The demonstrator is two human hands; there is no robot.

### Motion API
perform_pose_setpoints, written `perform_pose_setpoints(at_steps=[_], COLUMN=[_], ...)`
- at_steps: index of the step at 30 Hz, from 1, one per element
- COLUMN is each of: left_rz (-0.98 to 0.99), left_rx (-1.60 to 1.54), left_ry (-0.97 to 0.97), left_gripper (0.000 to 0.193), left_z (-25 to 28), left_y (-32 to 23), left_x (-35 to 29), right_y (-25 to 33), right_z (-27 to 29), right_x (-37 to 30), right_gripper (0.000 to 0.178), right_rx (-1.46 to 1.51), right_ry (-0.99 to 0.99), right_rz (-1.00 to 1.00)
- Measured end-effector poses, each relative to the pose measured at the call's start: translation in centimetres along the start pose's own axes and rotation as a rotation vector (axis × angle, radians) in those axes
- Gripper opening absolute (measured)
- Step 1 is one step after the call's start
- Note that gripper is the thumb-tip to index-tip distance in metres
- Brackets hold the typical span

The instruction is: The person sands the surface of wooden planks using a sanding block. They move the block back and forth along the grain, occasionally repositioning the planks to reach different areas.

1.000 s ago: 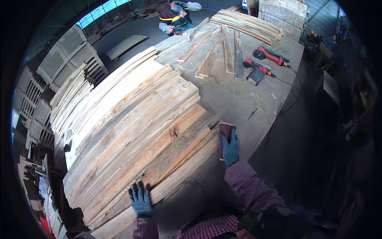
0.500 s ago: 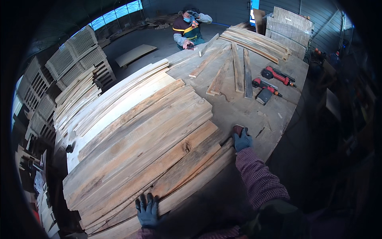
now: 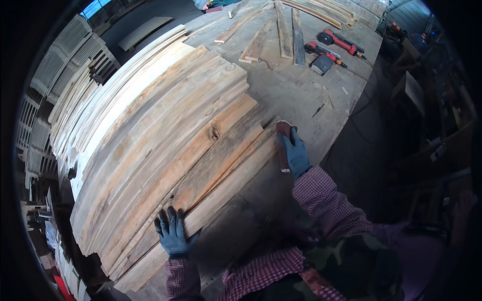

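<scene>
My left hand (image 3: 175, 235), in a grey-blue glove, lies with spread fingers on the near boards. Its fingertips rest by the edge of the nearest pale plank (image 3: 228, 186). At the right end of that plank, my gloved right hand (image 3: 297, 154) grips a reddish-brown sanding block (image 3: 284, 129). The block stands lengthwise across the plank's end and appears to touch it. Beyond the nearest plank, a row of wide boards (image 3: 165, 118) lies side by side, one with a dark knot. The fingers' undersides are hidden.
Two red-and-black power tools, a grinder (image 3: 337, 41) and a sander (image 3: 322, 62), lie on the table (image 3: 296, 90) at right. Narrow wooden strips (image 3: 258, 42) lie farther back. Stacked slatted wood (image 3: 65, 57) stands at left. A co-worker's hand (image 3: 206, 5) shows at the far edge.
The view has tipped down, leaving only part of the co-worker in sight. My right hand has turned the sanding block crosswise at the plank's end. My left hand stays flat on the boards.
</scene>
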State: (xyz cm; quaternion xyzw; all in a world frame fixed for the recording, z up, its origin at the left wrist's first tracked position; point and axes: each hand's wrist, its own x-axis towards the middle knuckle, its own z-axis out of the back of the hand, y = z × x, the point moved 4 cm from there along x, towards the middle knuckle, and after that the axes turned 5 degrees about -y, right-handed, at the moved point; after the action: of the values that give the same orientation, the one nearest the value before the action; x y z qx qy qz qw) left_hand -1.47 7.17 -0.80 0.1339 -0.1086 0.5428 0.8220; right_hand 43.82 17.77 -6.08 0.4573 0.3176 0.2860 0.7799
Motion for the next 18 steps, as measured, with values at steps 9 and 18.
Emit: perform_pose_setpoints(at_steps=[9,18], left_rz=[-0.042,0.166], left_rx=[0.002,-0.061], left_ry=[-0.012,-0.271], left_gripper=[0.09,0.062], left_z=[-0.3,-3.4], left_y=[-0.2,0.3], left_x=[0.9,-3.6], right_y=[-1.9,2.1], right_z=[-0.1,6.0], right_x=[15.6,5.7], right_gripper=[0.066,0.085], right_rx=[-0.118,0.517], right_ry=[-0.123,-0.057], right_rz=[0.019,-0.052])
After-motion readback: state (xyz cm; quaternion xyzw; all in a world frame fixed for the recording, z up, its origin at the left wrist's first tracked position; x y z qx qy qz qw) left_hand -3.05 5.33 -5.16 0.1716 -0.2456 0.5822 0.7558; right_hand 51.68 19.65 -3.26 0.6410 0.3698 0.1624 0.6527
